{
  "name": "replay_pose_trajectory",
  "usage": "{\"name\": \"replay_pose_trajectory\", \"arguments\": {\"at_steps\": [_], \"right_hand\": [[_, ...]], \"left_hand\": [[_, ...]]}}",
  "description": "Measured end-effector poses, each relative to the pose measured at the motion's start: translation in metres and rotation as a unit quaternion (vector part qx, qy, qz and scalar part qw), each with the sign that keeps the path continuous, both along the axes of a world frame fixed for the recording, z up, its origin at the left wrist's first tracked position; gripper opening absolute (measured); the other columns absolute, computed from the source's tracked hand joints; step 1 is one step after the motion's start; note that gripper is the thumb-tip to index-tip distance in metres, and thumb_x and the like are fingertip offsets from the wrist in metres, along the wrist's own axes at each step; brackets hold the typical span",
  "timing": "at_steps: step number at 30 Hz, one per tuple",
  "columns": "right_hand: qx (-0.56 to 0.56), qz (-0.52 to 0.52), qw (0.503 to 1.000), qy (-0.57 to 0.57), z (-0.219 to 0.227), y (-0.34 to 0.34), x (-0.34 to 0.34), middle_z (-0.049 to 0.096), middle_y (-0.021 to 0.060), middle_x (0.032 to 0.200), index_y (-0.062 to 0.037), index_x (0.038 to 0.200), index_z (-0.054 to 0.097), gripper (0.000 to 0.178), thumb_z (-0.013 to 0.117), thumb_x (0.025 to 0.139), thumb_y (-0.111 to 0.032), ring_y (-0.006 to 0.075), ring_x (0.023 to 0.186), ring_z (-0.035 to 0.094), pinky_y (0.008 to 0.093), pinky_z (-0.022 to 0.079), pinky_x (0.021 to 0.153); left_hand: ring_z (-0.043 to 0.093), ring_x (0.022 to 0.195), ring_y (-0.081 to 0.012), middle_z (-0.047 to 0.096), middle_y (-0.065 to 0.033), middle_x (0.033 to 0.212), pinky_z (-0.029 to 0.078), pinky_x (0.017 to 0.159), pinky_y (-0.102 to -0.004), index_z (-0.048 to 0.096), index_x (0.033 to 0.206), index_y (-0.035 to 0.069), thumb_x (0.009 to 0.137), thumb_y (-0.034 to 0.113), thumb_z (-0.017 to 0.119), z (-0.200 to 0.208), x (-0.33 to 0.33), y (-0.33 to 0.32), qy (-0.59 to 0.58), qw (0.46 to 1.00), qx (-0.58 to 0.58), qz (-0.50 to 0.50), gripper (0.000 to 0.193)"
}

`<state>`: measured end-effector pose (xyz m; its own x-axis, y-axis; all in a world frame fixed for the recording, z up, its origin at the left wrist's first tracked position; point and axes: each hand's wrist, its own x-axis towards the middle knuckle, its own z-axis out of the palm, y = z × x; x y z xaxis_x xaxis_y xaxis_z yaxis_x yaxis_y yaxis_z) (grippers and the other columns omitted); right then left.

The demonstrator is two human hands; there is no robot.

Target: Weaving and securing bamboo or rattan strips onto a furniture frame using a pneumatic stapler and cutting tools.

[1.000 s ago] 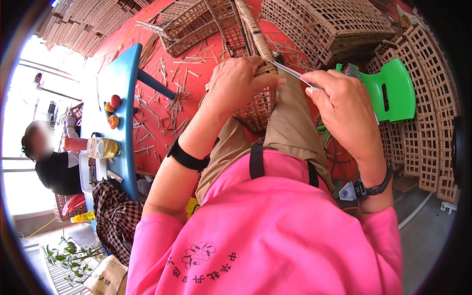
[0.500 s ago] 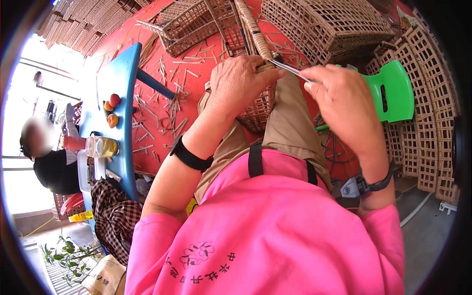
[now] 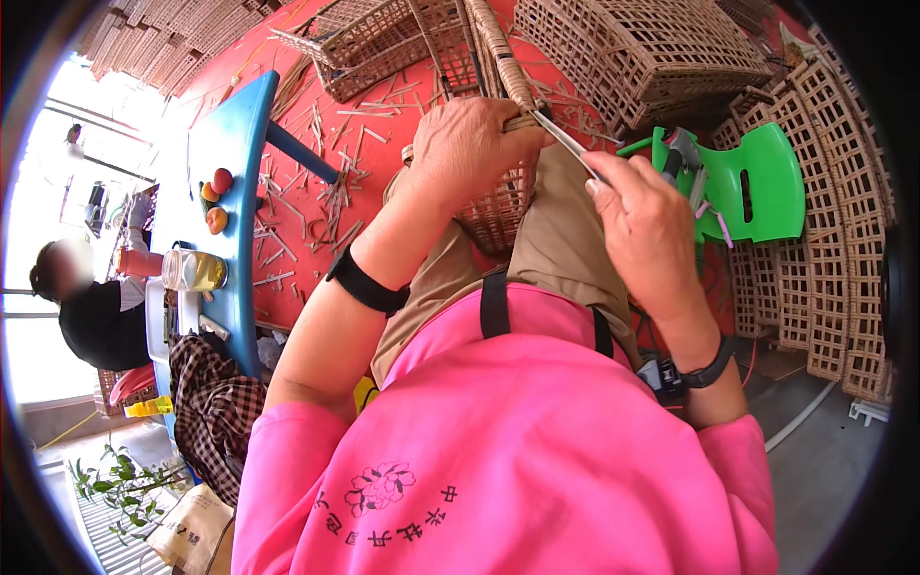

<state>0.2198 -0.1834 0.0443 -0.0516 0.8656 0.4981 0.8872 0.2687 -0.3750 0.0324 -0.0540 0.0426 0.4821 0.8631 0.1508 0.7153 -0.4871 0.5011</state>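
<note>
My left hand [image 3: 474, 144] is closed on the rim of a woven basket [image 3: 500, 206] that stands between my knees. Its thumb lies along the rim, and the hand hides much of the basket's near corner. A wrapped, arched handle [image 3: 496, 53] rises from the rim just beyond it. With my right hand [image 3: 644, 216] I grip a slim, pointed metal tool [image 3: 565, 136], its exact kind unclear. The tool slants up and left, its tip at the rim by the foot of the handle, close to my left thumb.
To the right, a green plastic chair [image 3: 771, 182] bears a few hand tools. Woven panels [image 3: 815, 259] and a large basket [image 3: 652, 57] stand beyond. Strip offcuts [image 3: 278, 249] litter the red floor. At left, a blue table [image 3: 251, 192] carries fruit and a jar [image 3: 196, 271]; a person [image 3: 101, 321] sits past it.
My right hand has come nearer my body and slightly left, uncovering the tools on the green chair. The metal tool now slants more steeply. My left hand keeps its hold on the rim.
</note>
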Motion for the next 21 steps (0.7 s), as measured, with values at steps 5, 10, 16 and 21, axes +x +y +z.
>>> {"name": "replay_pose_trajectory", "arguments": {"at_steps": [5, 10, 16, 21], "right_hand": [[-0.058, 0.024, 0.998, 0.023, 0.036, 0.005, 0.008, 0.069, 0.0166, 0.087, -0.0048, 0.104, 0.073, 0.015, 0.065, 0.095, -0.014, 0.0379, 0.079, 0.067, 0.0475, 0.053, 0.071], [-0.066, 0.007, 0.994, 0.083, 0.064, -0.022, 0.014, 0.072, 0.019, 0.094, 0.0003, 0.11, 0.072, 0.019, 0.066, 0.095, -0.009, 0.0322, 0.08, 0.07, 0.0388, 0.055, 0.073], [-0.079, -0.051, 0.971, 0.221, 0.048, -0.031, 0.022, 0.074, 0.0145, 0.093, 0.0025, 0.117, 0.071, 0.021, 0.066, 0.097, -0.005, 0.0171, 0.081, 0.07, 0.0308, 0.054, 0.073], [-0.132, -0.06, 0.947, 0.288, 0.027, -0.031, 0.026, 0.076, 0.0135, 0.098, 0.0032, 0.118, 0.071, 0.023, 0.067, 0.098, -0.008, 0.0137, 0.087, 0.071, 0.0287, 0.055, 0.077]], "left_hand": [[0.07, 0.079, -0.0413, 0.071, -0.0211, 0.079, 0.054, 0.077, -0.0516, 0.076, 0.083, 0.006, 0.087, 0.062, 0.062, 0.0, 0.003, 0.004, 0.004, 1.0, 0.03, -0.005, 0.058], [0.068, 0.072, -0.0404, 0.066, -0.0191, 0.068, 0.051, 0.067, -0.0507, 0.074, 0.091, 0.006, 0.092, 0.063, 0.06, -0.004, 0.007, 0.001, 0.061, 0.994, 0.093, -0.006, 0.059], [0.066, 0.075, -0.0408, 0.066, -0.0172, 0.074, 0.05, 0.069, -0.0488, 0.067, 0.098, 0.0, 0.089, 0.059, 0.067, -0.008, -0.01, -0.002, 0.053, 0.986, 0.144, -0.063, 0.06], [0.063, 0.086, -0.0313, 0.062, -0.0094, 0.088, 0.045, 0.08, -0.0414, 0.062, 0.101, 0.005, 0.076, 0.051, 0.08, -0.029, -0.014, -0.012, 0.05, 0.936, 0.34, -0.072, 0.056]]}}
